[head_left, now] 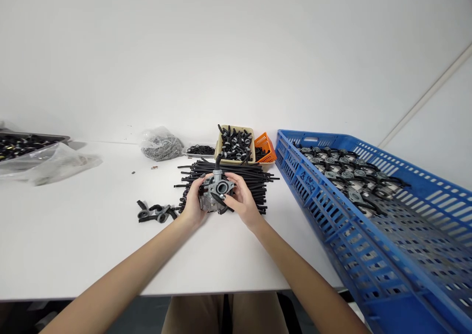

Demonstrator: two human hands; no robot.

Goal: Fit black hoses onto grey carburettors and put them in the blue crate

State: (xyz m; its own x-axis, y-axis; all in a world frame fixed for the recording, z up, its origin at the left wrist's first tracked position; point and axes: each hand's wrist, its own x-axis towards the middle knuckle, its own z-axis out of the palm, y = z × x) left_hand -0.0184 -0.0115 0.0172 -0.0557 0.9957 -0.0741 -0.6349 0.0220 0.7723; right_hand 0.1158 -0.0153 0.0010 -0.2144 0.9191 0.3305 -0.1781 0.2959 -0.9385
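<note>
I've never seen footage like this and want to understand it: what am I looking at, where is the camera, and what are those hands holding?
This single picture comes from a camera worn on a person's head, looking forward and down, so the bare arms are the person's own. No machine is involved. The left hand and right hand hold a grey metal carburetor over a pile of black tubes. The white table also bears a tan tray of black fittings. At right, a blue plastic crate holds rows of more carburetors.
</note>
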